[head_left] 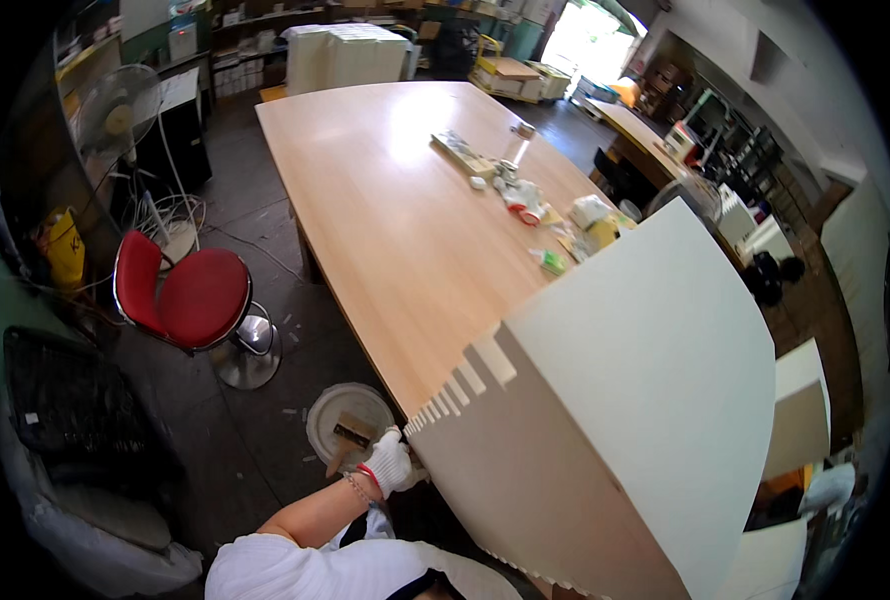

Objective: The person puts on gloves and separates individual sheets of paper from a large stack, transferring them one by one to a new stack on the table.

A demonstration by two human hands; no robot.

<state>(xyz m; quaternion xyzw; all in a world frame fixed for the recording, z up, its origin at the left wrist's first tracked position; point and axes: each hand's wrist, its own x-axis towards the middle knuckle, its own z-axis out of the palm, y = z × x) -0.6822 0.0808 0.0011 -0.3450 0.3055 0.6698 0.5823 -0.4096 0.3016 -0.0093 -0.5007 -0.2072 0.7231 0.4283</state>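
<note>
My left hand [390, 464], in a white knit glove with a red cuff, is closed at the near left corner of a large white block [655, 320]. Its fingertips are partly hidden there. The block looks like a thick stack of boards, with a stepped, tooth-like edge [460, 388] along its left side, and it leans over the table's near right part. Just left of that hand, a white round tub [318, 428] stands on the floor, with a wide wooden-handled brush [350, 435] lying across it. The block hides my right hand.
A long wooden table [385, 220] stretches ahead, with tape, small packets and bits [525, 200] along its right side. A red swivel chair [205, 295] and a standing fan [118, 122] are on the left. More white stacks [345, 60] stand beyond the table.
</note>
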